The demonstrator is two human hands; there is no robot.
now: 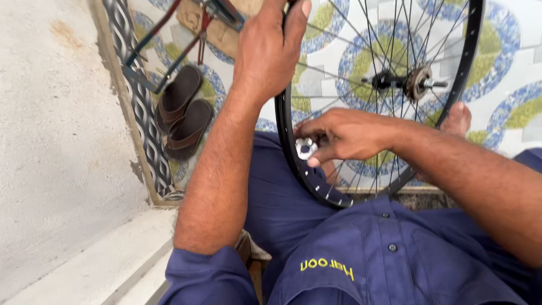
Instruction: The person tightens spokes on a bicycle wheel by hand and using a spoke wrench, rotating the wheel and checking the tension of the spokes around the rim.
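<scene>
Wheel stands upright between my knees, its black rim resting against my lap, hub and axle off to the right of centre. My left hand is wrapped over the top of the rim, fingers curled and closed on it, thumb pressed along the outer face, steadying the wheel. My right hand sits at the rim's lower left, fingertips pinched around a small silvery tool (looks like a spoke key; partly hidden by my thumb, so I cannot say for sure) that touches the inner side of the rim where a spoke ends. Judged step: adjusting one spoke at the rim, mid-way through the round. Next move, as I read it, calls for a small controlled twist of the tool with the rim held from turning, then shifting to the neighbouring spoke. A pair of brown sandals lies on the patterned tiled floor to the left, well apart from the work.
</scene>
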